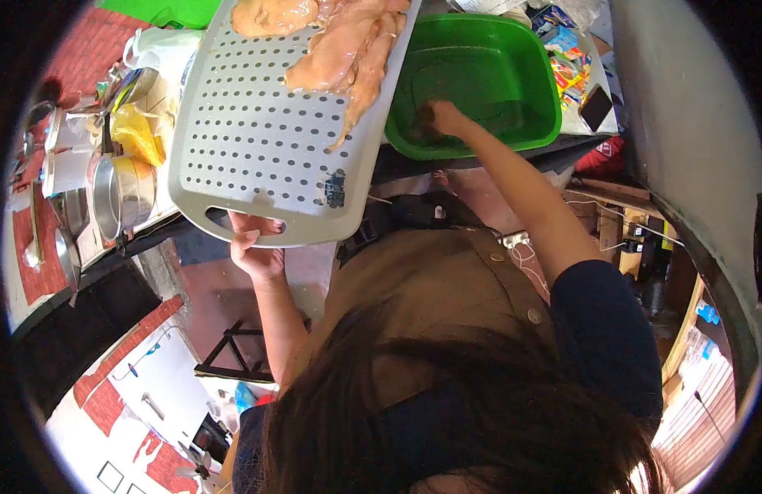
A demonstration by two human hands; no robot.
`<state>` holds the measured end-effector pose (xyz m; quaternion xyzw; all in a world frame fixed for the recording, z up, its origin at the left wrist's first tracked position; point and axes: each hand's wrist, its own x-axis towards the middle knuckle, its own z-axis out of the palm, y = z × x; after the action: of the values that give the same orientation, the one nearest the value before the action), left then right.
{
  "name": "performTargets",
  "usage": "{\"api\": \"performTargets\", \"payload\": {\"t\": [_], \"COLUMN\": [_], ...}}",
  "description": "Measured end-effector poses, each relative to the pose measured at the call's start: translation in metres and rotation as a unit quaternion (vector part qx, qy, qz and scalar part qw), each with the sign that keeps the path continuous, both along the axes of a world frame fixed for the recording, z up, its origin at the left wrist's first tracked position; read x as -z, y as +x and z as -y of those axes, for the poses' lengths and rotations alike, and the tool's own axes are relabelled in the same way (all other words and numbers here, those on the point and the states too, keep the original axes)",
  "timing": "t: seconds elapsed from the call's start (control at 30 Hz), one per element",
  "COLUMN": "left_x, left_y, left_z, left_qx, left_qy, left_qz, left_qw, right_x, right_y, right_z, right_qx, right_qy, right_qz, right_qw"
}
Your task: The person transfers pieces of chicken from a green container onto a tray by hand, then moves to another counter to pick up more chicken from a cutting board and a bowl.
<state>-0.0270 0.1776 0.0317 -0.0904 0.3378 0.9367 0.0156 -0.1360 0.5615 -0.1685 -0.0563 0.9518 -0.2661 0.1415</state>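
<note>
My left hand [256,247] grips the handle slot of a grey perforated plastic tray [257,140], held up and tilted. Several raw, pale chicken pieces [348,45] lie on the tray's far end, next to the green basin. My right hand [441,118] reaches into the green plastic basin [533,123] and rests low against its near wall. Its fingers are curled down, next to a dark patch. I cannot tell whether it holds anything.
On a counter to the left stand steel pots and bowls [117,198] and a yellow bag [138,136]. Small packets [566,70] and a phone [596,107] lie right of the basin. A grey wall [685,123] rises on the right. My brown apron and hair fill the lower view.
</note>
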Motion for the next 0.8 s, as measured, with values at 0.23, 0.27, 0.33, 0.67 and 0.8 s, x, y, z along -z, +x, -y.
{"api": "performTargets", "payload": {"t": [0.23, 0.27, 0.33, 0.67, 0.8], "left_x": [0.015, 0.014, 0.009, 0.011, 0.011], "left_y": [0.001, 0.001, 0.001, 0.002, 0.003], "left_z": [0.013, 0.012, 0.009, 0.007, 0.008], "left_qx": [0.041, 0.035, 0.024, 0.012, 0.007], "left_qy": [-0.001, -0.002, -0.005, -0.018, -0.026], "left_qz": [-0.04, -0.031, -0.013, -0.008, 0.008], "left_qw": [0.998, 0.999, 1.0, 1.0, 1.0], "right_x": [0.036, 0.038, 0.003, -0.012, 0.025], "right_y": [-0.003, -0.003, 0.001, 0.013, 0.015], "right_z": [0.034, 0.034, 0.033, -0.15, -0.143], "right_qx": [-0.046, -0.043, -0.052, 0.035, 0.116], "right_qy": [0.111, 0.137, 0.164, 0.281, 0.264], "right_qz": [0.098, 0.1, 0.099, 0.122, 0.138], "right_qw": [0.988, 0.985, 0.98, 0.951, 0.948]}}
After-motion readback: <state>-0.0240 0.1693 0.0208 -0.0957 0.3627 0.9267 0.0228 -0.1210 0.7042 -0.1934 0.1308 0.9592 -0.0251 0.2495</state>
